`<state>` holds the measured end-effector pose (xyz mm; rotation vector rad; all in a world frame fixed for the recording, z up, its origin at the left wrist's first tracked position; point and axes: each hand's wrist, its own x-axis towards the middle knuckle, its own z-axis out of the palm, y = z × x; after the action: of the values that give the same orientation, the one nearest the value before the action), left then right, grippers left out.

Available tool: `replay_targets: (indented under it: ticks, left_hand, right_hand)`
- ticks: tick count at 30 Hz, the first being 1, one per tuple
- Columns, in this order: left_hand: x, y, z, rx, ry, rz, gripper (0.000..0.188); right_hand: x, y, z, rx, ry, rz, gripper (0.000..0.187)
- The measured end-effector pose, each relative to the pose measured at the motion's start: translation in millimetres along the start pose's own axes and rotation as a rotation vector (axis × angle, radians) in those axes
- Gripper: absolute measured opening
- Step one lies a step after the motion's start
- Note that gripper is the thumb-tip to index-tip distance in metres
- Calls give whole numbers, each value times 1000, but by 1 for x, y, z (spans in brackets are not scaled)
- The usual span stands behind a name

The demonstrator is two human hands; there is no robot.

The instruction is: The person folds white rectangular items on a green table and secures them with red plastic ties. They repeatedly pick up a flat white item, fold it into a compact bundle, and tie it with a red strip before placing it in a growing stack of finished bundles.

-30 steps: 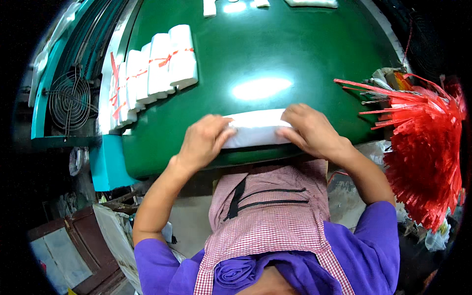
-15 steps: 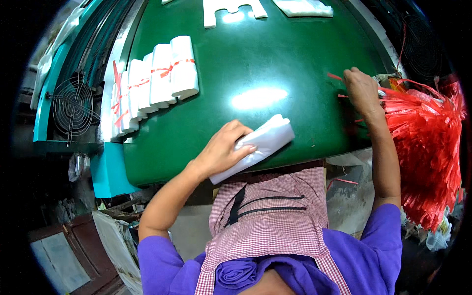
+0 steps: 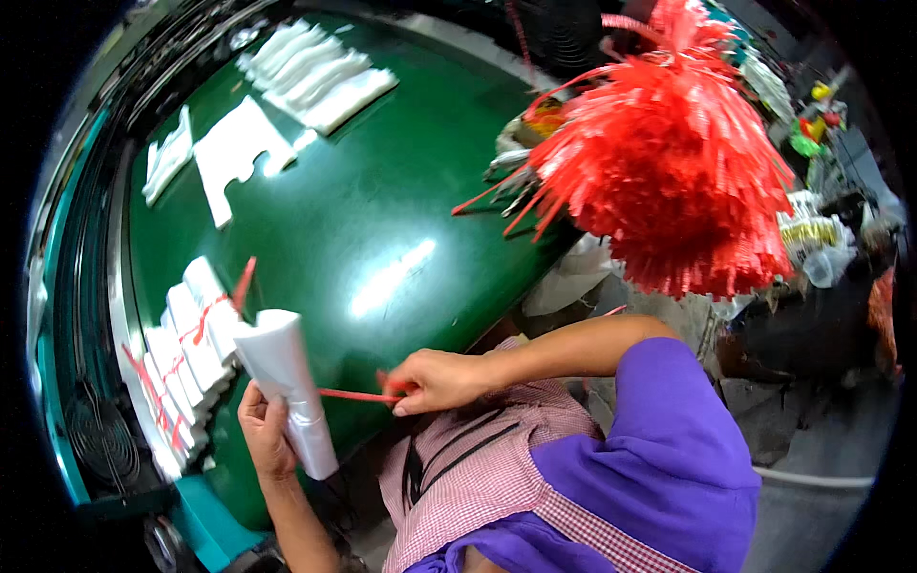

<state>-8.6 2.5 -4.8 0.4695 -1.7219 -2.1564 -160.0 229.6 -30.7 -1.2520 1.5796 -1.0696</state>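
Note:
My left hand (image 3: 267,432) grips a folded bundle of white plastic bags (image 3: 292,392), held tilted over the near left part of the green table. A red plastic strip (image 3: 355,394) runs from the bundle to my right hand (image 3: 441,380), whose fingers are closed on its end. Another length of red strip sticks up behind the top of the bundle. Just beyond my left hand lies a row of white bag bundles (image 3: 191,329), tied with red strips.
A large bunch of red plastic strips (image 3: 669,162) hangs at the right edge of the green table (image 3: 420,181). Farther back lie an unfolded white vest-shaped bag (image 3: 234,153) and a stack of white bags (image 3: 320,76). Machine rails and a round fan guard (image 3: 100,444) border the left.
My view has swung to the right. My right hand has come from the red bunch to the bundle with a strip. My left hand has turned the bundle more upright.

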Motion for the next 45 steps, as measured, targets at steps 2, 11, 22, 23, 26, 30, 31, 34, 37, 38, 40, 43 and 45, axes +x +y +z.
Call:
replay_targets:
  ticks: [2, 11, 22, 23, 26, 30, 31, 34, 37, 38, 40, 43, 45]
  left_hand:
    - [20, 4, 7, 464, -113, -12, 24]
    - [20, -25, 57, 1035, -167, 472, 32]
    - [22, -38, 26, 460, 2, 83, 9]
    - [21, -38, 23, 428, 42, 49, 10]
    - [23, -50, 18, 346, -52, 8, 10]
    - [16, -47, 25, 505, -79, 322, 10]
    - [12, -46, 27, 509, -47, 341, 10]
    - [5, -51, 33, 849, -83, 853, 8]
    - [-2, -41, 27, 1139, -343, 999, 10]
    - [-4, -39, 25, 1140, -342, 964, 9]
    - [5, -39, 21, 980, -8, 903, 9]
    - [42, -17, -46, 927, 251, 392, 12]
    - [45, -20, -36, 1061, 314, 454, 15]
  right_hand:
    - [-2, -2, 2, -249, 115, -236, 24]
    - [56, -2, -22, 718, 15, -24, 28]
    - [51, -5, -6, -832, 236, -569, 18]
    - [52, -11, -3, -819, 226, -652, 17]
    - [49, -32, -3, -734, 99, -605, 13]
    - [65, -20, -27, 389, 15, 187, 11]
    - [75, -17, -32, 732, -19, 151, 14]
    - [76, -18, -21, 361, 80, 239, 25]
    - [79, -9, -16, -27, -6, -40, 15]
    - [81, -11, -16, -11, -19, -30, 11]
    - [77, -14, -17, -221, 45, -55, 5]
    - [61, -20, -5, -593, 8, -472, 15]
    - [62, -42, -5, -805, -85, -496, 24]
